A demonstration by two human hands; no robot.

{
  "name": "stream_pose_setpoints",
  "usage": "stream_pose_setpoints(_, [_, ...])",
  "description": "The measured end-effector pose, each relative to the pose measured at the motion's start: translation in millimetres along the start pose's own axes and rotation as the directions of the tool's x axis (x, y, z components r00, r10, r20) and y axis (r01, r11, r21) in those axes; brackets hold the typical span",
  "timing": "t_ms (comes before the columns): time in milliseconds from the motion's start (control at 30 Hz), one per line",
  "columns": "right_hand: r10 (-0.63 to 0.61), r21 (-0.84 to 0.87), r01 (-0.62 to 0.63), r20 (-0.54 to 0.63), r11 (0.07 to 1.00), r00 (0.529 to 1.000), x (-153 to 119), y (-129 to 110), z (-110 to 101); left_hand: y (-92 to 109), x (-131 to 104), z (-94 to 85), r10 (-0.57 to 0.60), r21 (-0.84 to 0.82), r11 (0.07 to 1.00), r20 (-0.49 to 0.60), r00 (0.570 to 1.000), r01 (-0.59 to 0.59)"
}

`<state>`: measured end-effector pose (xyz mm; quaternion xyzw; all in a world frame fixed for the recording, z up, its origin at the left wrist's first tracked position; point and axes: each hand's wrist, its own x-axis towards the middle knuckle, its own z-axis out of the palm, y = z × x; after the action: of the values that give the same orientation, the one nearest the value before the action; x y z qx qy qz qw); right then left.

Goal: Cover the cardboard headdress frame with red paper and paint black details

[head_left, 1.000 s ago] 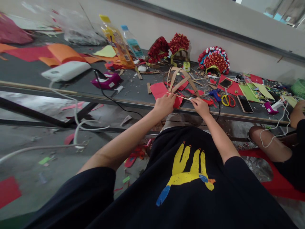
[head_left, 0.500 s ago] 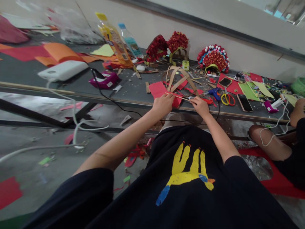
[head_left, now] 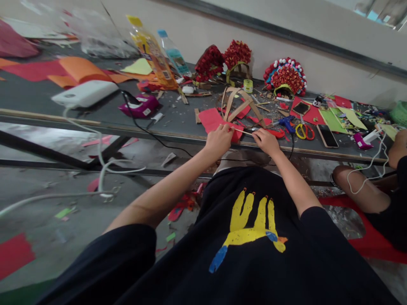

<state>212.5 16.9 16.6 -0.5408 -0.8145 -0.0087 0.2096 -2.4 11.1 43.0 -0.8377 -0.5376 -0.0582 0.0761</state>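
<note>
Thin, pale, straight stick [head_left: 243,131] held at both ends

My left hand [head_left: 219,137] is closed on one end; my right hand [head_left: 266,140] pinches the other. The stick slants slightly between them, near the front edge of the dark grey table [head_left: 178,116], beside a bright red paper sheet [head_left: 210,120]. Just behind is an arched frame of flat tan strips [head_left: 239,111]. Farther back lean two plastic bottles: one yellow-capped with orange colouring [head_left: 152,53], one clear and blue-capped [head_left: 174,55]; their fill I cannot tell. A small yellow-green jar [head_left: 248,86] and a green basket [head_left: 399,113] hide their contents. I count three red ruffled ornaments [head_left: 238,55], two purple blocks [head_left: 140,106] and one pair of yellow-and-red-handled scissors [head_left: 304,131].
</note>
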Motion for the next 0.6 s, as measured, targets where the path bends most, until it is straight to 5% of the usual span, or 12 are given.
stream_pose_setpoints(600, [-0.011,0.092,0.010,0.011,0.996,1.000,-4,0,1,-7,-4,23.1,0.040,-0.092,0.995,-0.097,0.995,-0.049])
